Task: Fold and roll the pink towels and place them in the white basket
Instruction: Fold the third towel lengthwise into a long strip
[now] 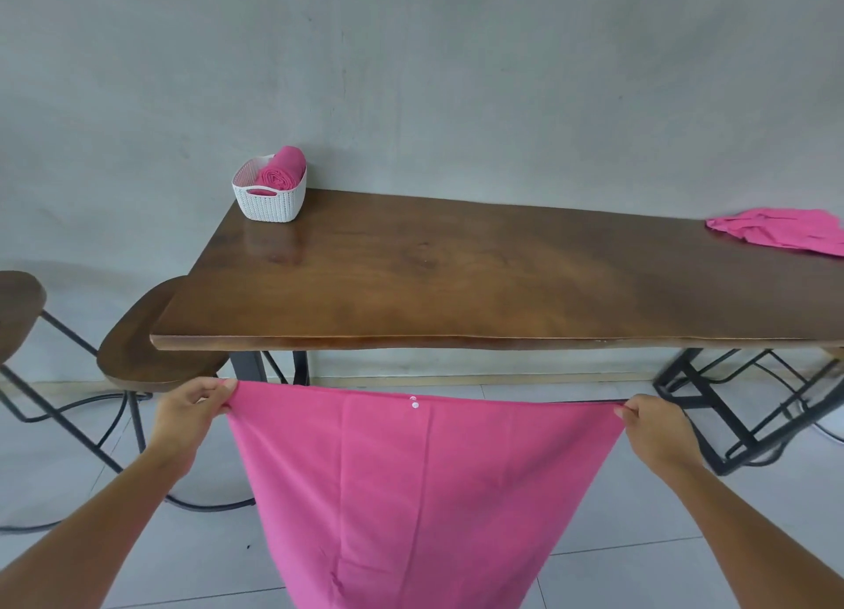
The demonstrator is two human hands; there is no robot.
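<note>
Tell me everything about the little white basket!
The white basket looks like plastic moulded in a knit-like weave, oval, with a slot handle in its near end. It stands upright on the far left corner of the wooden table, close to the grey wall. One rolled pink towel lies in it, sticking above the rim.

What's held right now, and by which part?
A pink towel, stretched in front of the table: left hand pinches its top left corner, right hand its top right corner.

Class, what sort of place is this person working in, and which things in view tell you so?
Probably a café or bar-style seating area: a long wooden table against a bare grey wall, with wooden stools on black metal legs beside it.
</note>
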